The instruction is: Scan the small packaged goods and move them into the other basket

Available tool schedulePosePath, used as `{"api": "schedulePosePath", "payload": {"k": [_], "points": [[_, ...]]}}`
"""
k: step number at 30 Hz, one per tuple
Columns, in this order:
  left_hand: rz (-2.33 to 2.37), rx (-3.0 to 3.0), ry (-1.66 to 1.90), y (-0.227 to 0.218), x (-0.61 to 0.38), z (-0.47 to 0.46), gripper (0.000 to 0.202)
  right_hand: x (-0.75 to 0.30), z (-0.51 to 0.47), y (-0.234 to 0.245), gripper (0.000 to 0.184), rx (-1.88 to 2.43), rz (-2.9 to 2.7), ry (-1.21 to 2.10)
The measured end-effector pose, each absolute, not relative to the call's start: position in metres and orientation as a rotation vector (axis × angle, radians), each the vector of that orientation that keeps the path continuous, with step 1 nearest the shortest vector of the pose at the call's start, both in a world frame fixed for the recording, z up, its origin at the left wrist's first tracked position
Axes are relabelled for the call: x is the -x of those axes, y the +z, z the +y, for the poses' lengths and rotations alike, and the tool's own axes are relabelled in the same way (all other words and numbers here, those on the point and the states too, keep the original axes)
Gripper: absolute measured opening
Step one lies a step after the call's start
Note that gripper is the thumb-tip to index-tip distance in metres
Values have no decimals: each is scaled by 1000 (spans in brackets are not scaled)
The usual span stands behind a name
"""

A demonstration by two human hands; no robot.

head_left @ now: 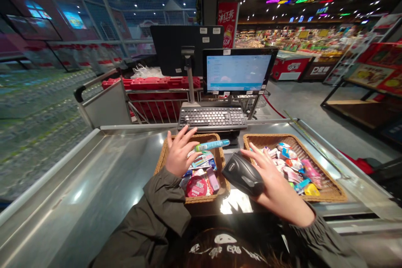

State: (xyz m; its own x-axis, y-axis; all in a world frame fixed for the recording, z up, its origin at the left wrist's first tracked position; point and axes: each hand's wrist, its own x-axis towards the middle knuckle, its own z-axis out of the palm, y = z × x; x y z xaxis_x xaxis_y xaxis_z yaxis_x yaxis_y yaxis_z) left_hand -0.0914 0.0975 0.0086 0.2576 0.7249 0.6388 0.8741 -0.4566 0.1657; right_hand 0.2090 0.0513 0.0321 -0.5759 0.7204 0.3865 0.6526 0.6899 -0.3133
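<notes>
My left hand (pixel 181 153) is over the left wicker basket (pixel 161 157), pinching one end of a slim blue tube (pixel 216 144) with a green end between thumb and forefinger. Its other fingers are spread. A black handheld barcode scanner (pixel 240 171) is in my right hand (pixel 271 182), between the two baskets, its head pointing up and left toward the tube. The fingers reach past the scanner; the thumb is hidden. Inside the left basket lie a round pink-red packet (pixel 197 186), a purple box (pixel 212 179) and several small packets.
The right wicker basket (pixel 336 190) holds several small wrapped items, among them a pink bag (pixel 311 173) and a yellow piece (pixel 312 189). Behind the baskets stand a keyboard (pixel 213 116) and a lit monitor (pixel 238 73). The metal counter (pixel 122 163) has raised edges.
</notes>
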Motion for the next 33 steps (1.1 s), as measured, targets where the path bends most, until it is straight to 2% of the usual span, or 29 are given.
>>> {"api": "schedulePosePath", "payload": {"k": [19, 28, 33], "points": [[-1684, 2249, -750, -41, 160, 96, 6, -179, 63, 21, 46, 1070, -2504, 274], [-1951, 2184, -351, -61, 183, 97, 3, -168, 66, 19, 45, 1083, -2500, 323], [-2048, 2158, -100, -64, 185, 90, 15, -167, 67, 16, 46, 1070, -2496, 339]]}}
